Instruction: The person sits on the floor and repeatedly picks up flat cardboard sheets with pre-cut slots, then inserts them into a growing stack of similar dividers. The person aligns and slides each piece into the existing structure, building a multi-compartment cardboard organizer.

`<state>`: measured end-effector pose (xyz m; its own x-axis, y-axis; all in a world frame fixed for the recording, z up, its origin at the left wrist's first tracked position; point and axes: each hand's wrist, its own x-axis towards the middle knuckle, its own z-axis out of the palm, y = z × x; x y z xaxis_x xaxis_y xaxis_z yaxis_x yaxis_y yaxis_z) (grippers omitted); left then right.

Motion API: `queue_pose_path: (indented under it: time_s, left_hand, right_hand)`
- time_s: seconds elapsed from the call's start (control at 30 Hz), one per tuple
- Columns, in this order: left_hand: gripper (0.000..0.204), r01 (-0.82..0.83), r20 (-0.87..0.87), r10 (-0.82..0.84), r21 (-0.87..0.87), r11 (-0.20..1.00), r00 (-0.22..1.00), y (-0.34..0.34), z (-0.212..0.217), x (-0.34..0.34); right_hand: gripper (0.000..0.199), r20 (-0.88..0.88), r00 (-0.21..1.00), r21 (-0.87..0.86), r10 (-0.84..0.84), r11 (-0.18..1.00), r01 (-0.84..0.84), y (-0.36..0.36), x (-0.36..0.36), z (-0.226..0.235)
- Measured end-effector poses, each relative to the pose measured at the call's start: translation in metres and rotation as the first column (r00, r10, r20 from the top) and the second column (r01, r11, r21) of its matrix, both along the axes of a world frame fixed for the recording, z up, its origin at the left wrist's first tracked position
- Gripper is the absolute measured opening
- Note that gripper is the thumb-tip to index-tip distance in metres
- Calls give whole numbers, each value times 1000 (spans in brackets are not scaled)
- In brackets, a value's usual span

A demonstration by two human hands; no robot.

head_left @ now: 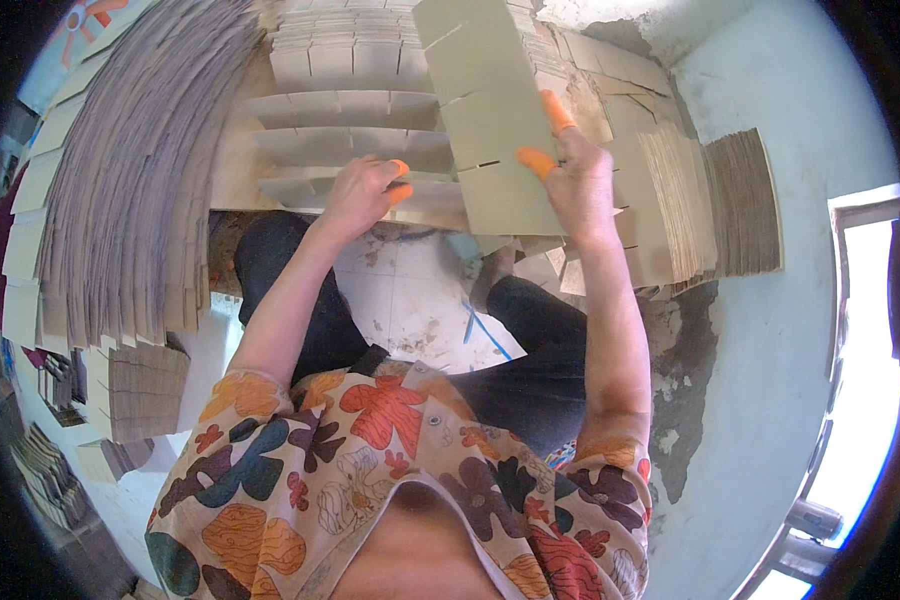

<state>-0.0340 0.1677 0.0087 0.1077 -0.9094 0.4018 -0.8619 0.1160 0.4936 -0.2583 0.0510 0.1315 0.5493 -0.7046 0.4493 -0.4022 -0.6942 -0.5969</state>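
My right hand (577, 178), with orange finger covers on thumb and finger, grips the right edge of a long slotted cardboard sheet (485, 120). The sheet slants away from me, its slits showing along the left edge and middle. Several slotted cardboard strips (360, 147) stand on edge in rows, left of that sheet. At the nearest strip (435, 192) is my left hand (362, 195), its orange-covered thumb and finger pinched at the strip's upper edge. The other fingers are curled, and the exact contact is partly hidden.
Tall stacks of cardboard sheets (140, 170) rise at the left. More slotted cardboard (350, 55) lies at the back, with bundles (670, 200) at the right by a pale blue wall (795, 300). Below, between my legs, a blue strap (495, 335) lies on the tiled floor (400, 300).
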Motion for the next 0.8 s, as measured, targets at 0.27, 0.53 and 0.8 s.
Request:
queue_pose_path:
  time_s: [0.27,0.53,0.8]
  left_hand:
    - [14,-8,-38,5,-82,997,999,-5,-16,2]
    - [15,-1,-18,-1,-98,995,1000,-6,-14,1]
    - [14,-29,-67,25,-52,998,997,-6,-8,-2]
  right_hand:
    - [57,-80,996,29,32,999,-30,7,36,-4]
    - [51,-81,983,50,168,985,-164,4,53,-20]
    - [54,-170,968,117,183,979,-165,-6,59,-19]
